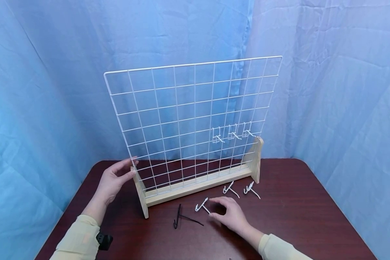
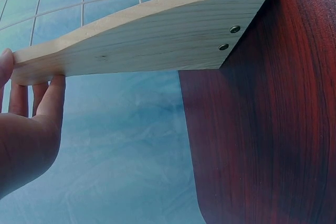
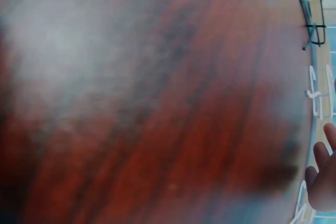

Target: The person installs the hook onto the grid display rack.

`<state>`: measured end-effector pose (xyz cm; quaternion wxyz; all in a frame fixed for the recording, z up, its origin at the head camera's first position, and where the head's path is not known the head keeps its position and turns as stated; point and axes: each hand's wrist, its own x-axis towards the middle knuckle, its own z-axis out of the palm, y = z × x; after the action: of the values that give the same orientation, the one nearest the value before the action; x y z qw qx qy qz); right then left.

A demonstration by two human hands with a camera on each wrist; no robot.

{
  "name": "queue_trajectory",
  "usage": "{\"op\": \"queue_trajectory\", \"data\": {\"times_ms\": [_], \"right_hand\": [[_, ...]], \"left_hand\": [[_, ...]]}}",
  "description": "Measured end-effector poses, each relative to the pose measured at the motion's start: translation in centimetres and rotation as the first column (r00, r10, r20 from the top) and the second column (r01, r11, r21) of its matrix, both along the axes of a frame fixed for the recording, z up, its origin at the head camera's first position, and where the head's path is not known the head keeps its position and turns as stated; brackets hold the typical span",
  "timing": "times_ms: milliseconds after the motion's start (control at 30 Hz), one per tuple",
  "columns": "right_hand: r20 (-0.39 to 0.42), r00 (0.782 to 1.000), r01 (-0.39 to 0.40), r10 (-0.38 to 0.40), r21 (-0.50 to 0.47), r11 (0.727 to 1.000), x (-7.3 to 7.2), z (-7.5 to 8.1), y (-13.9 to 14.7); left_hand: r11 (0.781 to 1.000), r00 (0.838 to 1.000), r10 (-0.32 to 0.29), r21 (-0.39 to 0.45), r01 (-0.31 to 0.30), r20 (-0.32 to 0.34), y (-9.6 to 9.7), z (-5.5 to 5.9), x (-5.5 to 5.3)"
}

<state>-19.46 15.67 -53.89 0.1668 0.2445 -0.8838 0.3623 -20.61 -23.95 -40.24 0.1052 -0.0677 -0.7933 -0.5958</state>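
Observation:
A white wire grid panel (image 1: 195, 115) stands upright in a pale wooden base (image 1: 198, 184). My left hand (image 1: 112, 178) grips the top of the base's left end piece (image 2: 142, 40), thumb on one side and fingers on the other, where the panel's edge meets it. A white wire hook (image 1: 202, 205) lies on the table in front of the base. My right hand (image 1: 229, 215) is right beside it, thumb and forefinger spread apart, the thumb tip close to the hook's prong. In the right wrist view, the white hook (image 3: 314, 95) lies just beyond the fingers.
Left of that hook lies a black hook (image 1: 179, 216). Two more white hooks, one nearer (image 1: 230, 189) and one farther right (image 1: 251, 190), lie by the base. Three white hooks (image 1: 234, 133) hang on the grid's lower right. Blue curtains (image 1: 52, 72) surround the dark red table (image 1: 295, 209).

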Motion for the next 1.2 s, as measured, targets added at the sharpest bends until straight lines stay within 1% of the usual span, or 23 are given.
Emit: {"op": "queue_trajectory", "data": {"times_ms": [167, 400, 500, 800, 1000, 1200], "right_hand": [[-0.015, 1.000, -0.024, 0.024, 0.001, 1.000, 0.2, -0.5, -0.1], [-0.094, 0.995, -0.043, 0.044, 0.018, 0.999, 0.2, -1.2, -0.2], [-0.113, 0.993, -0.040, 0.043, 0.028, 0.999, 0.1, -1.5, -0.2], [-0.088, 0.996, -0.022, 0.030, 0.081, 0.996, 0.0, -2.0, -0.3], [-0.119, 0.992, -0.026, 0.038, 0.098, 0.995, 0.0, -1.9, -0.3], [-0.123, 0.992, -0.014, 0.030, 0.129, 0.991, -0.1, -2.0, -0.3]], "left_hand": [[1.000, 1.000, 0.000, 0.001, 0.000, 0.004, 0.0, 0.0, 0.0], [1.000, 1.000, 0.008, -0.004, -0.008, 0.017, 0.0, 0.0, 0.0], [1.000, 1.000, 0.010, -0.004, -0.009, 0.014, 0.0, 0.0, 0.0], [1.000, 1.000, 0.007, -0.001, -0.007, 0.023, -0.1, 0.0, 0.1], [1.000, 1.000, 0.007, -0.003, -0.007, 0.020, -0.1, 0.0, 0.0], [1.000, 1.000, 0.002, -0.003, -0.002, 0.013, -0.1, 0.0, 0.0]]}}
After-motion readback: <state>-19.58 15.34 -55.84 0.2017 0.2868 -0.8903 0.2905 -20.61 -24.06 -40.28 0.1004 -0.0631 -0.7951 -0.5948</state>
